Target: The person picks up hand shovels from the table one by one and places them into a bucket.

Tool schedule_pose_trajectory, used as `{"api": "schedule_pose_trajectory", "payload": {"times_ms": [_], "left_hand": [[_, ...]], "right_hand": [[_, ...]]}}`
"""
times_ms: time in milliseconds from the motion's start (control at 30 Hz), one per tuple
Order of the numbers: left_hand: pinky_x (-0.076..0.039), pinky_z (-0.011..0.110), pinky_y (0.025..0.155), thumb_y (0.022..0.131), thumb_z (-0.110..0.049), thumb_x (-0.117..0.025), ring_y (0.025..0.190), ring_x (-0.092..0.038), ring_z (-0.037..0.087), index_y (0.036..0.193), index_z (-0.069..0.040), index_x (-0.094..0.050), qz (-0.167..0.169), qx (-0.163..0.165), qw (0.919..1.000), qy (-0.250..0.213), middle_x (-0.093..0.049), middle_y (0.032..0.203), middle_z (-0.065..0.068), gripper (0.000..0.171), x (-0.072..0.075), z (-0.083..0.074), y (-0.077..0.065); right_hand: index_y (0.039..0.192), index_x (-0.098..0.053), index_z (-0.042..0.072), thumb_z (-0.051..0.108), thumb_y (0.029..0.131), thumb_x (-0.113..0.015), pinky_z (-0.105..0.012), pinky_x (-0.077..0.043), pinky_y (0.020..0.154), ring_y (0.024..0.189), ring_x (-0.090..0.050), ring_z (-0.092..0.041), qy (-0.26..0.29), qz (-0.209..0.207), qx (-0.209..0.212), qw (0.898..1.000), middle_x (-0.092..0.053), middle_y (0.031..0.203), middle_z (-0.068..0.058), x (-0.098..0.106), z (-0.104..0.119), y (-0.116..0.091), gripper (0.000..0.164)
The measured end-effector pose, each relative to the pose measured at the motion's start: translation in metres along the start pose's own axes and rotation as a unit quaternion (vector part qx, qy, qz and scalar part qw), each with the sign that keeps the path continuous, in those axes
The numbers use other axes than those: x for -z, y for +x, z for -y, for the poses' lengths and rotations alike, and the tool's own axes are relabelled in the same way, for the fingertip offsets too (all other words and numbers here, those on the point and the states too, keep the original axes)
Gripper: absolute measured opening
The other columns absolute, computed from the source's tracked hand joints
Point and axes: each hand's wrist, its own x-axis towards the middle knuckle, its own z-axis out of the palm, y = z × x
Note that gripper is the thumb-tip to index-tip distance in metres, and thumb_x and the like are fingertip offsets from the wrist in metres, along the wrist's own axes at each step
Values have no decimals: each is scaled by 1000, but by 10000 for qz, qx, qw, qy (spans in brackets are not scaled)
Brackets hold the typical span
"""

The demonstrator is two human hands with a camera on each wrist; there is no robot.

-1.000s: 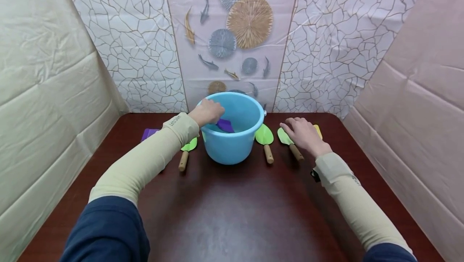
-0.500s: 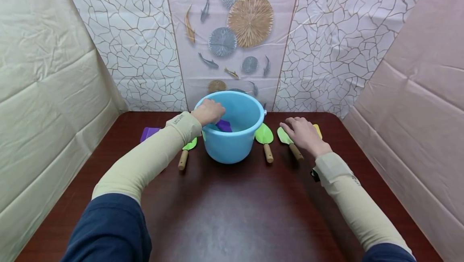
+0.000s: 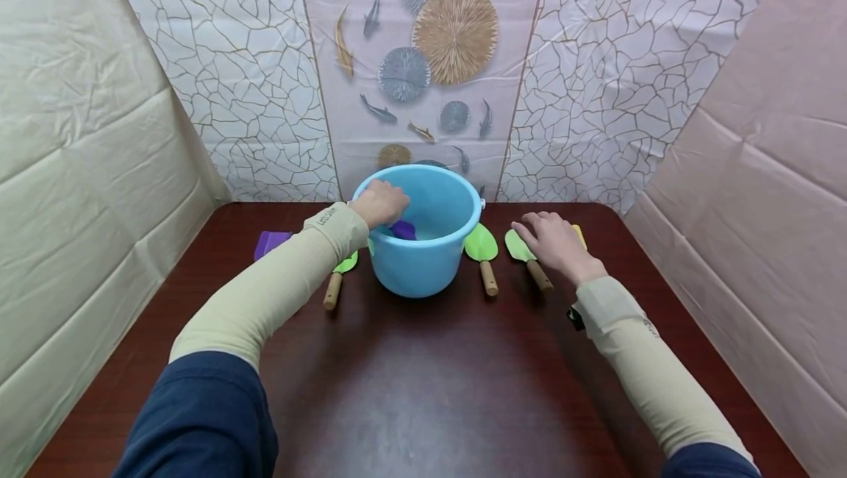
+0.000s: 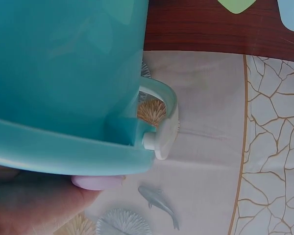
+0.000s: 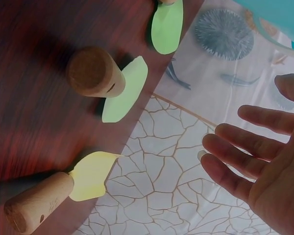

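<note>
My left hand [image 3: 380,204] is over the left rim of a light blue bucket [image 3: 417,272], its fingers curled. It grips a purple shovel [image 3: 402,230], whose blade shows inside the bucket while its handle is hidden by the hand. In the left wrist view the thumb [image 4: 49,200] lies beyond the bucket's rim, left of the white handle pivot [image 4: 164,137]. My right hand [image 3: 559,243] hovers above a light green trowel [image 3: 520,248] with a wooden handle. Its fingers are loosely extended and hold nothing, as the right wrist view shows.
Another green trowel [image 3: 481,243] lies right of the bucket, and one more green trowel [image 3: 334,290] lies left of it. A purple tool [image 3: 270,243] is partly behind my left sleeve. A yellow trowel [image 5: 93,176] lies right of my right hand. A patterned cloth wall [image 3: 423,118] stands behind.
The purple blade has shifted slightly left and shows less inside the bucket. My left forearm has moved slightly to the right. The right hand has stayed in place.
</note>
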Motion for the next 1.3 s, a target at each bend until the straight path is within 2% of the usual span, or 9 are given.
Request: {"api": "schedule_pose_trajectory", "payload": {"times_ms": [233, 567, 667, 833, 1300], "left_hand": [[-38, 29, 58, 95, -8, -50, 67, -39, 17, 82, -12, -55, 82, 54, 10000, -5, -49, 77, 3, 15, -3, -1, 2], [-43, 31, 63, 98, -10, -47, 70, -42, 17, 93, -11, -62, 195, 185, 9996, 31, -51, 80, 3, 16, -4, -5, 6], [-46, 32, 66, 99, -11, -45, 72, -44, 17, 97, -11, -63, 234, 249, 9994, 21, -55, 84, 4, 18, -3, -6, 7], [-53, 37, 79, 100, -13, -45, 76, -47, 17, 107, -12, -66, 268, 374, 9989, 45, -64, 97, 5, 22, -2, -9, 7], [-48, 41, 92, 100, -14, -48, 90, -58, 21, 114, -13, -65, 218, 292, 9993, -38, -68, 111, 8, 23, -1, -8, 4]], "right_hand": [[125, -58, -4, 42, 103, -36, -56, -47, 90, 112, -56, -45, -23, 37, 75, 10000, -62, 120, -27, 2, 0, -1, 56], [122, -60, -3, 40, 102, -41, -55, -47, 89, 110, -58, -44, -10, -110, 46, 9999, -64, 118, -25, 0, -1, -2, 51], [122, -60, -3, 41, 102, -40, -56, -47, 89, 111, -57, -44, -9, -94, 46, 9999, -64, 119, -26, -1, -2, -2, 52], [123, -60, -3, 41, 102, -40, -55, -47, 89, 111, -58, -43, -43, -80, 18, 10000, -64, 119, -25, -1, -3, -2, 53], [121, -61, -3, 38, 103, -41, -54, -48, 88, 109, -58, -43, -44, -81, 67, 9999, -64, 117, -24, 0, -3, -3, 49]]}}
